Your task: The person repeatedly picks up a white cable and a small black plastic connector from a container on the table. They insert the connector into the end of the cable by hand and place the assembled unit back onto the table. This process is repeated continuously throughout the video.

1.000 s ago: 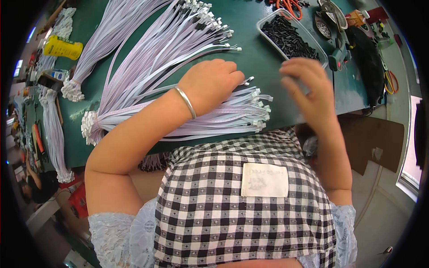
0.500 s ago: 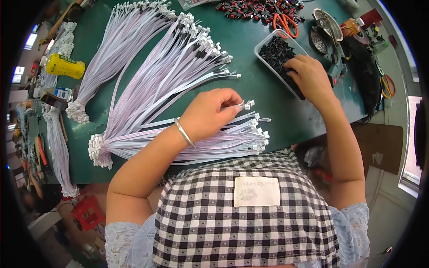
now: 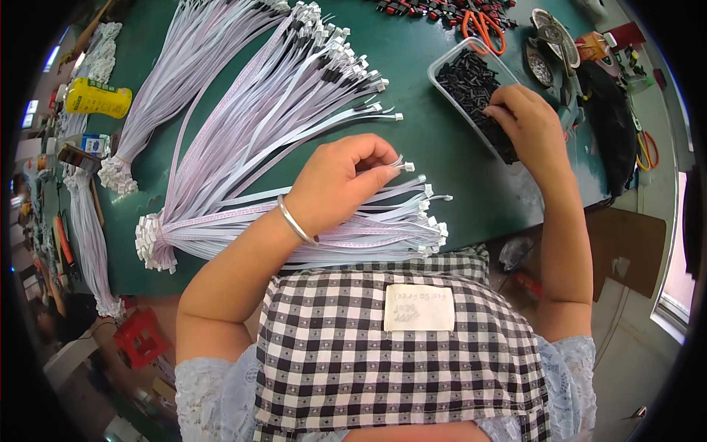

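Head view: the left hand (image 3: 335,177) is pinching a cable end (image 3: 408,167), thumb and fingers closed on it, a white tip poking out to the right. We are reading this grip as set close behind the connector so that the tip is standing free. The hand is sitting over the near cables (image 3: 390,228), whose loose ends are pointing right.

The right hand (image 3: 532,132) is hovering over the near part of a see-through tub (image 3: 458,105), fingers curled and thumb close to them, above small black pieces (image 3: 468,77). We are not managing to tell whether its grip is fully closing or holding a piece. The tub is lying at a slant, probably placed for an easy reach.

Near cables and the far fan (image 3: 243,140) are converging on one gathered end (image 3: 155,243) at left; we are guessing this is keeping the lengths in order while the tips are spreading.

Edges: the worktop (image 3: 479,199) is ending just beyond the apron (image 3: 398,353), and the near cables are lying close along that edge. Open room is running between cable tips and tub, widening toward the near right. Far side, orange-handled scissors (image 3: 484,28) and red-and-black parts (image 3: 434,11) are crowding the tub, so we are counting on less room there.
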Available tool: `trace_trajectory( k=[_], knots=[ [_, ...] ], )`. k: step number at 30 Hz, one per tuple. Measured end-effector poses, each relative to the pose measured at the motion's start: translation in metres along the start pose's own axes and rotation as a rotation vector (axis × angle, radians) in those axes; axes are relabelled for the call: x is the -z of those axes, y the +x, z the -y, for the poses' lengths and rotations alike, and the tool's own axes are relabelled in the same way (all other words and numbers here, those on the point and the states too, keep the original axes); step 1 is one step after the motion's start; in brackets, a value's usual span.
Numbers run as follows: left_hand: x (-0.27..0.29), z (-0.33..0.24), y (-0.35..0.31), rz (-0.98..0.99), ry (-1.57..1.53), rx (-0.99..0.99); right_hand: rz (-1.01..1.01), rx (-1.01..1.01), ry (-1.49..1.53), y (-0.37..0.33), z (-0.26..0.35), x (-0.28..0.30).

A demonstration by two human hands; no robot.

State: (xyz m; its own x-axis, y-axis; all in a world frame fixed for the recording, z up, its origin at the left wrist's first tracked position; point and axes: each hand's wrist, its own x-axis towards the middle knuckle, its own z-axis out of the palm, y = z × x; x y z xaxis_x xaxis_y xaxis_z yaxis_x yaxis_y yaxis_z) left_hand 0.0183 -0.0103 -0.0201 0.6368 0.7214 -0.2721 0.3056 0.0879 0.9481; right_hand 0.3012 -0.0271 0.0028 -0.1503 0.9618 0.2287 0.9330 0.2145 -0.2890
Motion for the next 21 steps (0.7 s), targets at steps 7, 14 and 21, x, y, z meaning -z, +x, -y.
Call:
trace_trajectory(
  k=[7,14,21],
  knots=[
    [0.005,0.013,0.003,0.057,-0.121,0.039,0.032,-0.189,0.683,-0.022,0.049,0.003],
    [0.007,0.003,-0.001,0.072,-0.098,0.027,0.145,-0.357,1.13,-0.028,0.07,-0.021],
    [0.005,-0.002,-0.012,0.021,-0.063,0.006,0.122,-0.314,1.336,-0.027,0.076,-0.035]
  ],
)
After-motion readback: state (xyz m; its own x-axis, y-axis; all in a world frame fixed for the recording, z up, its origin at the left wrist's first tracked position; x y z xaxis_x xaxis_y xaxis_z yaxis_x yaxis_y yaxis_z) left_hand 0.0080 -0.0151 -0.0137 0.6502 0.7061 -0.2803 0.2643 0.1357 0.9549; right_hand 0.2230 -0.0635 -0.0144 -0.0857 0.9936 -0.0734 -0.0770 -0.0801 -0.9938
